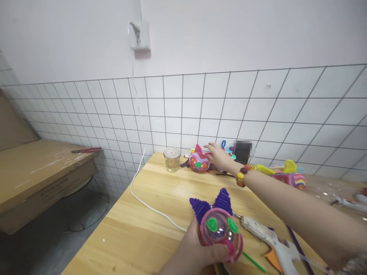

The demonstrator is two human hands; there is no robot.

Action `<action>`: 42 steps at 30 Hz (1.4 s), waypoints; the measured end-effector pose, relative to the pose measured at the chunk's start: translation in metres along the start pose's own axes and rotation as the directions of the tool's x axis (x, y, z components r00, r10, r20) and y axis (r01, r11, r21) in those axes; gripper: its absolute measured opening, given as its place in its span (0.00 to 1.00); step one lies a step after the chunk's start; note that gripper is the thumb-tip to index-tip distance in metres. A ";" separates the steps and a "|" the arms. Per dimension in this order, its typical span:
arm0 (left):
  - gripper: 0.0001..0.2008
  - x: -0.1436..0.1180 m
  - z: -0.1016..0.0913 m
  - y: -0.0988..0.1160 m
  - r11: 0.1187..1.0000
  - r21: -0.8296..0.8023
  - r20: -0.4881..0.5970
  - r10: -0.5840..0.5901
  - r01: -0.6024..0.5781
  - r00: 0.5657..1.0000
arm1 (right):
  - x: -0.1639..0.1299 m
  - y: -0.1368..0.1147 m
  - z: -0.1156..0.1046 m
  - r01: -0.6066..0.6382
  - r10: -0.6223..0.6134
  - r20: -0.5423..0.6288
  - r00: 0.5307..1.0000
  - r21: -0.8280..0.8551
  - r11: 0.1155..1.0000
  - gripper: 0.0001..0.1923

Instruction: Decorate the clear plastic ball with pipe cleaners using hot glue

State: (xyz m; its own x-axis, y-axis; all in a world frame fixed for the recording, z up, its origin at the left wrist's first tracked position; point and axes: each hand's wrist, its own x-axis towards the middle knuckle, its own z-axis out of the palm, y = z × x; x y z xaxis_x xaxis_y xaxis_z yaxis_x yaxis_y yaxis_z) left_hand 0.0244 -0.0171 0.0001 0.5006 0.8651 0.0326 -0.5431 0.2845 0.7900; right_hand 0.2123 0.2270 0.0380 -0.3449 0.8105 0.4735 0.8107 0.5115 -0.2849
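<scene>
My left hand [197, 246] is closed around a clear round craft animal [220, 229] with purple pipe-cleaner ears, green eyes and a pink rim. Its thumb presses on the front, near the pink nose. My right hand [219, 156] reaches to the back of the table with its fingers stretched out and apart. Just left of those fingers stands a striped pink craft animal [199, 162] with pink ears; whether they touch I cannot tell. Another craft animal [229, 152] with blue parts is partly hidden behind my right hand.
A glue gun [262, 233] lies under my right forearm, beside a green stick [254, 261]. A glass of pale liquid [172, 162] stands at the back left. A white cord [151, 209] crosses the wooden table [126, 236]. Another craft animal [295, 179] sits at the right.
</scene>
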 end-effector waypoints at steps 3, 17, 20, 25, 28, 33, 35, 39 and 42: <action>0.38 0.001 -0.002 -0.001 0.999 0.027 -0.020 0.041 -0.040 0.999 | -0.018 -0.016 -0.016 0.075 -0.075 -0.010 0.997 0.006 0.997 0.18; 0.37 -0.001 -0.001 -0.009 0.990 0.109 -0.034 0.098 -0.094 0.995 | -0.189 -0.116 -0.096 0.165 -0.179 0.046 0.983 0.222 0.961 0.15; 0.38 -0.001 -0.002 -0.013 0.988 0.115 -0.015 0.102 -0.100 0.995 | -0.205 -0.121 -0.100 0.149 -0.158 0.031 0.987 0.203 0.968 0.17; 0.37 -0.001 -0.005 -0.017 0.986 0.141 0.036 0.089 -0.093 0.995 | -0.215 -0.135 -0.098 0.262 -0.262 -0.011 0.965 0.068 0.963 0.23; 0.35 -0.001 -0.004 -0.017 0.983 0.153 0.071 0.093 -0.103 0.993 | -0.215 -0.138 -0.086 0.278 -0.281 -0.024 0.959 -0.072 0.958 0.24; 0.33 -0.001 -0.002 -0.014 0.982 0.151 0.101 0.101 -0.115 0.990 | -0.214 -0.135 -0.067 0.336 -0.346 -0.025 0.938 -0.184 0.924 0.23; 0.34 -0.002 -0.001 -0.013 0.982 0.144 0.090 0.107 -0.119 0.990 | -0.214 -0.133 -0.064 0.342 -0.354 -0.030 0.935 -0.193 0.919 0.24; 0.35 -0.002 0.000 -0.014 0.985 0.119 0.051 0.123 -0.128 0.991 | -0.219 -0.130 -0.063 0.330 -0.342 -0.052 0.938 -0.162 0.930 0.24; 0.35 -0.001 0.000 -0.016 0.987 0.100 0.051 0.119 -0.124 0.992 | -0.224 -0.130 -0.065 0.310 -0.318 -0.049 0.947 -0.121 0.943 0.22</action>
State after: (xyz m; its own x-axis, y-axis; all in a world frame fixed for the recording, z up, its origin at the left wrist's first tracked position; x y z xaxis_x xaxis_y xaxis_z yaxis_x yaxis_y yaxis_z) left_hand 0.0320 -0.0225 -0.0124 0.4662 0.8704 0.1582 -0.5310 0.1323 0.8370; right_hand 0.2151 -0.0400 0.0230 -0.5608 0.5909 0.5799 0.7150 0.6988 -0.0206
